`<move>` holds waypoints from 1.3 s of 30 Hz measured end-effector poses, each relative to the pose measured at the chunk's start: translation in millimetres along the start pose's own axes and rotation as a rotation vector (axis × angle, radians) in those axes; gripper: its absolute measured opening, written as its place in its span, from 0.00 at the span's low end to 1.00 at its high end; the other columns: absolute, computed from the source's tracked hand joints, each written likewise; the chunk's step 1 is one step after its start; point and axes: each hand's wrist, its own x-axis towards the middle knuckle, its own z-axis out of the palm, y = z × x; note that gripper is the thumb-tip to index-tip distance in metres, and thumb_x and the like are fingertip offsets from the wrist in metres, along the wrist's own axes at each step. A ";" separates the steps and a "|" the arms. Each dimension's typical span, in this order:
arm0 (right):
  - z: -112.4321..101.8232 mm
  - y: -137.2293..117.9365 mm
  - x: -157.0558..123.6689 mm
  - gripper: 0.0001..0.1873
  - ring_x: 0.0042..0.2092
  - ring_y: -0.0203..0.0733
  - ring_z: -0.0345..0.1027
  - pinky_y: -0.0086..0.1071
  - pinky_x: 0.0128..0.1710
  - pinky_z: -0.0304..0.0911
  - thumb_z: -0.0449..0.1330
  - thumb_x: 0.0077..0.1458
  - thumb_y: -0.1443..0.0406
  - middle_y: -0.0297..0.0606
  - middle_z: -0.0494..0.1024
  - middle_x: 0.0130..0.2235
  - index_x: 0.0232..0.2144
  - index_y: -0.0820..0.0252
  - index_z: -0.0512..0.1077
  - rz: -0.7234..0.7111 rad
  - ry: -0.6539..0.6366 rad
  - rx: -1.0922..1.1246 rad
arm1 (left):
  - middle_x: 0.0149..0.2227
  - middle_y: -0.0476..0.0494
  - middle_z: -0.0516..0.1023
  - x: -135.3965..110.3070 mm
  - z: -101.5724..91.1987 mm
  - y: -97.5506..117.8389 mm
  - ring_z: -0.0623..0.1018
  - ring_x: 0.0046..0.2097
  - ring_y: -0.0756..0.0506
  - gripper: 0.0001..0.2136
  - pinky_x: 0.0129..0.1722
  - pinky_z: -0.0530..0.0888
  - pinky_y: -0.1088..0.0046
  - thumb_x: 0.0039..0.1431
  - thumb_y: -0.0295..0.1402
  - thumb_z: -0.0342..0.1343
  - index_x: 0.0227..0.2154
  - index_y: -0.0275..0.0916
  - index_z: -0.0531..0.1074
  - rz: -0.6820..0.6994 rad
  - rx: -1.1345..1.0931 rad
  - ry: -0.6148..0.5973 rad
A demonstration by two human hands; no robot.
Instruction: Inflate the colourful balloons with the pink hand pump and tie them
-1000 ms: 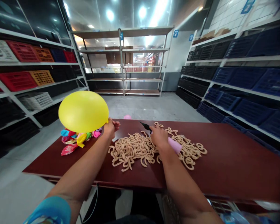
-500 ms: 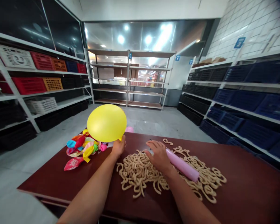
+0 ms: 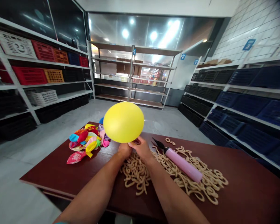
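- Limp balloons (image 3: pixel 91 146) are being left uninflated.
- Filled balloon (image 3: pixel 123 122) is being held over table (image 3: pixel 44 174) by left hand (image 3: pixel 125 151), fingers closed.
- Right hand (image 3: pixel 142 149) is being held beneath, fingers half-bent; its grip cannot be told.
- Pump (image 3: pixel 184 165) is being left on coils (image 3: pixel 135 170).

Storeroom — shelves (image 3: pixel 71 94) of plastic crates (image 3: pixel 30 75)

Right hand (image 3: pixel 142 148) is off the pink pump (image 3: pixel 184 165), now at the yellow balloon (image 3: pixel 123 122)'s underside, beside left hand (image 3: pixel 125 151). Balloon and left hand shifted right, away from the deflated balloons (image 3: pixel 84 140). Pump's black nozzle end (image 3: pixel 160 144) now uncovered.
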 end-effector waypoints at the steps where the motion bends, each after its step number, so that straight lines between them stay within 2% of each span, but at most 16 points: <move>1: 0.5 4.0 -0.8 0.22 0.39 0.44 0.70 0.39 0.43 0.64 0.66 0.36 0.60 0.36 0.78 0.37 0.38 0.58 0.73 0.014 0.017 0.075 | 0.24 0.44 0.73 -1.3 1.1 -0.2 0.72 0.33 0.43 0.11 0.35 0.66 0.73 0.39 0.17 0.59 0.16 0.40 0.67 -0.002 0.045 -0.024; 5: -2.2 9.2 -5.2 0.18 0.37 0.45 0.71 0.40 0.43 0.64 0.67 0.32 0.61 0.34 0.78 0.32 0.31 0.60 0.75 0.200 0.071 0.291 | 0.16 0.48 0.65 -5.2 3.7 3.4 0.70 0.26 0.46 0.14 0.31 0.64 0.76 0.43 0.15 0.57 0.12 0.39 0.64 -0.043 0.103 -0.102; 8: -3.6 7.9 -6.7 0.18 0.35 0.45 0.71 0.39 0.38 0.66 0.67 0.34 0.58 0.36 0.78 0.30 0.30 0.61 0.75 0.330 0.130 0.429 | 0.13 0.50 0.62 -6.4 2.1 9.2 0.65 0.20 0.50 0.14 0.26 0.61 0.77 0.44 0.19 0.59 0.11 0.39 0.65 -0.034 0.163 -0.232; 10: -3.6 6.6 -7.1 0.19 0.33 0.43 0.70 0.37 0.35 0.66 0.67 0.35 0.57 0.37 0.78 0.30 0.30 0.61 0.75 0.366 0.121 0.513 | 0.13 0.50 0.63 -6.5 -0.6 12.7 0.63 0.18 0.51 0.12 0.24 0.59 0.77 0.44 0.22 0.61 0.12 0.38 0.67 -0.033 0.156 -0.314; 14: -4.3 5.2 -7.4 0.19 0.30 0.35 0.67 0.30 0.33 0.65 0.66 0.38 0.56 0.36 0.77 0.33 0.32 0.61 0.74 0.320 0.093 0.621 | 0.18 0.48 0.69 -7.0 -3.3 17.2 0.66 0.21 0.50 0.04 0.22 0.59 0.78 0.44 0.25 0.62 0.20 0.38 0.73 -0.057 0.100 -0.407; 17: -5.4 5.1 -6.2 0.18 0.30 0.32 0.65 0.28 0.32 0.65 0.65 0.40 0.55 0.34 0.76 0.34 0.32 0.59 0.73 0.272 0.099 0.640 | 0.22 0.47 0.73 -9.7 0.5 18.3 0.69 0.24 0.49 0.02 0.24 0.62 0.78 0.45 0.27 0.61 0.22 0.37 0.73 -0.107 -0.019 -0.389; 20: -5.3 3.8 -5.0 0.17 0.30 0.33 0.65 0.29 0.33 0.65 0.64 0.41 0.54 0.32 0.74 0.28 0.32 0.59 0.72 0.257 0.085 0.656 | 0.21 0.48 0.70 -13.3 6.1 17.9 0.66 0.23 0.51 0.07 0.23 0.62 0.79 0.47 0.32 0.59 0.19 0.36 0.70 -0.065 -0.068 -0.372; 23: -5.5 -0.4 -5.0 0.16 0.29 0.34 0.65 0.30 0.33 0.65 0.64 0.41 0.55 0.30 0.70 0.24 0.30 0.60 0.72 0.226 0.077 0.624 | 0.17 0.50 0.64 -15.1 9.1 17.5 0.60 0.19 0.54 0.11 0.18 0.57 0.79 0.51 0.37 0.56 0.19 0.35 0.68 -0.026 -0.062 -0.443; 25: -9.8 -3.8 -5.1 0.14 0.30 0.35 0.66 0.31 0.33 0.64 0.64 0.41 0.55 0.31 0.71 0.24 0.26 0.60 0.71 0.220 0.047 0.549 | 0.16 0.51 0.60 -14.3 8.8 17.9 0.57 0.17 0.55 0.12 0.16 0.53 0.80 0.52 0.37 0.54 0.19 0.35 0.66 -0.078 -0.126 -0.491; 27: -20.3 -6.7 -4.5 0.13 0.31 0.35 0.67 0.31 0.34 0.64 0.65 0.40 0.57 0.32 0.73 0.27 0.26 0.61 0.71 0.257 -0.029 0.407 | 0.15 0.53 0.56 -11.3 6.9 19.0 0.52 0.16 0.56 0.11 0.15 0.48 0.81 0.52 0.34 0.52 0.19 0.36 0.64 -0.187 -0.266 -0.486; 29: -36.6 -9.3 -3.8 0.15 0.31 0.35 0.67 0.31 0.34 0.63 0.66 0.37 0.60 0.33 0.75 0.31 0.31 0.60 0.73 0.300 -0.111 0.196 | 0.15 0.56 0.52 -6.7 3.8 20.7 0.49 0.15 0.57 0.08 0.14 0.45 0.81 0.52 0.31 0.51 0.20 0.36 0.61 -0.291 -0.431 -0.426; 31: -55.3 -12.9 -3.6 0.17 0.31 0.34 0.66 0.31 0.34 0.62 0.66 0.37 0.62 0.33 0.75 0.32 0.35 0.59 0.74 0.284 -0.209 -0.035 | 0.15 0.56 0.50 -1.7 0.3 22.6 0.48 0.15 0.58 0.09 0.14 0.45 0.82 0.51 0.28 0.50 0.19 0.36 0.58 -0.346 -0.574 -0.348; 34: -76.9 -21.3 -4.8 0.15 0.34 0.33 0.66 0.32 0.39 0.61 0.64 0.39 0.63 0.31 0.74 0.34 0.35 0.57 0.75 0.197 -0.531 -0.278 | 0.17 0.55 0.51 3.7 -3.9 24.6 0.51 0.16 0.58 0.10 0.14 0.48 0.83 0.52 0.26 0.49 0.19 0.36 0.56 -0.375 -0.720 -0.266; 36: -82.6 -26.8 -5.6 0.17 0.35 0.33 0.65 0.31 0.39 0.61 0.64 0.40 0.62 0.30 0.73 0.35 0.37 0.55 0.74 0.183 -0.744 -0.365 | 0.18 0.55 0.51 5.4 -5.8 24.7 0.52 0.16 0.58 0.08 0.13 0.48 0.84 0.54 0.26 0.49 0.21 0.36 0.58 -0.385 -0.788 -0.255; 38: -82.3 -30.2 -5.7 0.16 0.35 0.33 0.65 0.31 0.39 0.62 0.64 0.40 0.61 0.31 0.72 0.35 0.36 0.55 0.75 0.172 -0.851 -0.439 | 0.18 0.55 0.51 6.3 -7.2 23.9 0.52 0.16 0.58 0.07 0.13 0.49 0.84 0.55 0.27 0.48 0.23 0.36 0.59 -0.382 -0.836 -0.266; 39: -81.0 -31.1 -5.5 0.14 0.35 0.33 0.65 0.31 0.40 0.61 0.64 0.41 0.60 0.31 0.72 0.35 0.34 0.55 0.75 0.146 -0.852 -0.468 | 0.18 0.55 0.51 6.6 -7.9 23.3 0.53 0.16 0.58 0.07 0.14 0.50 0.84 0.56 0.27 0.48 0.23 0.35 0.60 -0.378 -0.852 -0.273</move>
